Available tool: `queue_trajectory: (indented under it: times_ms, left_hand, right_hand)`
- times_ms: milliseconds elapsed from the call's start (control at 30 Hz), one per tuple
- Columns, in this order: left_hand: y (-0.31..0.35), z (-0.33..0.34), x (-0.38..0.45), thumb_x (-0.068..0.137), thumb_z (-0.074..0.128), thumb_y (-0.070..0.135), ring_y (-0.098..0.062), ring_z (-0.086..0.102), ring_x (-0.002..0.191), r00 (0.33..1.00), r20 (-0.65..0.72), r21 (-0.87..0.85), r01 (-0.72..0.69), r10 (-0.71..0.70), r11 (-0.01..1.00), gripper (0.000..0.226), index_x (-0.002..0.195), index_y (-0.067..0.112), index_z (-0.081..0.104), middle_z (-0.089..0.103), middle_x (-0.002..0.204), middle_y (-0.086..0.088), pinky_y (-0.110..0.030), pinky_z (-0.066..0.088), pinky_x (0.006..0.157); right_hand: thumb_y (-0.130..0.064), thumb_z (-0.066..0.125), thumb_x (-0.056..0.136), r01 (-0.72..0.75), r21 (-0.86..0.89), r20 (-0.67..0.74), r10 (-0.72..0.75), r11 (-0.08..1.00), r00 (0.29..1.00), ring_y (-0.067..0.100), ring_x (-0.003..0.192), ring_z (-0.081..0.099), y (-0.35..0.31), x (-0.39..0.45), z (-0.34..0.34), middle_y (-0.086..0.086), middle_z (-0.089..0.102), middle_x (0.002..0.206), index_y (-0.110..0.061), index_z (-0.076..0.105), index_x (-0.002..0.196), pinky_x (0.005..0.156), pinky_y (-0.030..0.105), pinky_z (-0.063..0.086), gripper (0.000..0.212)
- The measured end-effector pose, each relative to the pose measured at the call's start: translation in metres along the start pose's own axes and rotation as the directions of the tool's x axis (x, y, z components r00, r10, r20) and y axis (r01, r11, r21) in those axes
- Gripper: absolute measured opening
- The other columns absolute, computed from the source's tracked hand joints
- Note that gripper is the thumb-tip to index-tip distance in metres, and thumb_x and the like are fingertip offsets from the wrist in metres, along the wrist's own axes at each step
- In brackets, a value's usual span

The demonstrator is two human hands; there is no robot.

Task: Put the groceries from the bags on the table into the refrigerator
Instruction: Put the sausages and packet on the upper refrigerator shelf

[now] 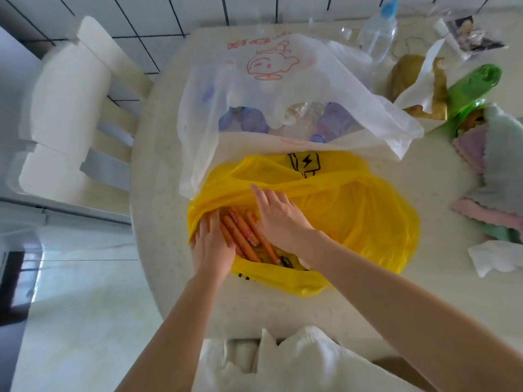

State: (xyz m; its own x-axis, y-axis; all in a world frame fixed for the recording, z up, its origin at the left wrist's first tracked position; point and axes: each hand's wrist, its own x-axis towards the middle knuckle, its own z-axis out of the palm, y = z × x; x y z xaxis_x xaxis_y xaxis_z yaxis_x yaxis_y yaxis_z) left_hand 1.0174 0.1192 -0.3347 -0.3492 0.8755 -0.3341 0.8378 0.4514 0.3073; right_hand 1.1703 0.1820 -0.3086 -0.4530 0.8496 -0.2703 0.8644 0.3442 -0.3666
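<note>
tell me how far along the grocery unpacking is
Nothing looks put away yet. In hand: both hands, left hand and right hand, reach into the open yellow bag at the orange sausage sticks. Left: those sausages, plus the bottles in the white bag.

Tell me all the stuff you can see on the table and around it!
yellow bag: one, yellow, near middle of table, open
sausages: several, orange, inside yellow bag
white bag: one, white with red drawing, behind yellow bag
bottles: several, clear and bluish, inside white bag
tall bottle: one, clear, blue top, far side
green bag: one, right side
cloths: several, pastel, right edge
table: one, cream
chair: one, white, left
left hand: on sausages
right hand: on sausages
</note>
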Motion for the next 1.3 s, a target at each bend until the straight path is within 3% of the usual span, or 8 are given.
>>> queue_trajectory:
  times_ms: [200,367,600,733,833,967,1133,1300]
  left_hand:
    - [-0.026,-0.011,0.024,0.079,0.070,0.023,-0.032,0.035,0.139,0.996,0.091,0.036,-0.003,0.000,0.999,0.089,0.152,0.022,0.020,0.034,0.153,-0.009,-0.046,0.031,0.112]
    - [-0.033,-0.018,0.041,0.077,0.075,0.027,-0.032,0.039,0.136,0.991,0.121,0.031,0.056,-0.059,0.998,0.092,0.150,0.016,0.021,0.036,0.151,-0.011,-0.044,0.036,0.109]
    - [-0.006,-0.016,0.021,0.089,0.063,0.029,-0.032,0.044,0.126,0.987,-0.057,-0.009,0.150,-0.150,0.989,0.046,0.128,0.008,0.053,0.054,0.134,-0.012,-0.041,0.037,0.105]
    - [0.029,-0.019,0.005,0.098,0.047,0.030,-0.024,0.056,0.099,0.988,-0.066,-0.131,0.133,-0.142,0.982,0.028,0.115,0.010,0.058,0.060,0.111,-0.009,-0.030,0.044,0.077]
    - [0.043,-0.015,0.003,0.098,0.044,0.044,-0.028,0.057,0.097,0.985,0.005,-0.081,0.170,-0.170,0.982,0.040,0.119,0.010,0.048,0.052,0.116,-0.013,-0.030,0.044,0.073]
    - [0.055,-0.002,0.007,0.091,0.048,0.059,-0.040,0.043,0.120,0.936,0.163,-0.027,0.319,-0.311,0.947,0.072,0.142,0.014,0.025,0.031,0.138,-0.019,-0.042,0.042,0.094]
    - [0.068,0.011,0.016,0.084,0.059,0.058,-0.041,0.029,0.131,0.904,0.211,0.046,0.370,-0.371,0.928,0.087,0.145,0.014,0.016,0.019,0.148,-0.026,-0.044,0.041,0.102]
    - [0.074,0.014,0.015,0.070,0.072,0.064,-0.040,0.025,0.135,0.902,0.188,0.111,0.373,-0.388,0.921,0.111,0.148,0.017,0.007,0.013,0.151,-0.025,-0.048,0.041,0.103]
  right_hand:
    - [-0.005,0.057,0.089,0.183,-0.244,0.134,-0.154,0.952,0.979,0.032,0.146,0.012,0.010,0.052,0.003,0.013,0.017,0.157,-0.017,0.000,0.152,0.116,0.045,0.026,0.086]
    - [-0.009,0.043,0.095,0.241,-0.325,0.172,-0.193,0.915,0.966,0.028,0.148,0.006,0.016,0.092,-0.008,0.006,0.014,0.160,-0.017,0.005,0.153,0.119,0.047,0.016,0.070]
    - [-0.009,0.045,0.095,0.203,-0.279,0.188,-0.154,0.938,0.970,0.029,0.147,0.013,0.021,0.110,-0.007,0.005,0.021,0.157,-0.017,0.022,0.150,0.117,0.046,0.022,0.060]
    - [0.002,0.053,0.088,0.161,-0.152,0.043,-0.156,0.975,0.987,0.031,0.144,0.019,0.019,0.085,-0.006,0.011,0.031,0.149,-0.008,0.041,0.137,0.104,0.044,0.043,0.052]
    - [-0.003,0.057,0.088,0.112,-0.113,-0.070,-0.121,0.987,0.990,0.031,0.135,0.034,0.024,0.035,-0.008,0.012,0.041,0.142,-0.007,0.050,0.130,0.098,0.038,0.048,0.043]
    - [-0.024,0.071,0.084,-0.060,-0.163,-0.184,0.030,0.985,0.982,0.032,0.114,0.054,0.033,-0.039,0.003,0.011,0.055,0.127,-0.009,0.060,0.118,0.082,0.039,0.056,0.039]
    - [-0.045,0.073,0.078,-0.294,-0.166,-0.047,0.291,0.941,0.956,0.033,0.099,0.059,0.034,-0.073,0.031,0.011,0.056,0.120,-0.010,0.052,0.127,0.070,0.039,0.057,0.063]
    - [-0.043,0.067,0.082,-0.328,-0.186,0.036,0.340,0.926,0.940,0.034,0.114,0.050,0.029,-0.070,0.036,0.010,0.045,0.132,-0.014,0.030,0.142,0.085,0.042,0.051,0.076]
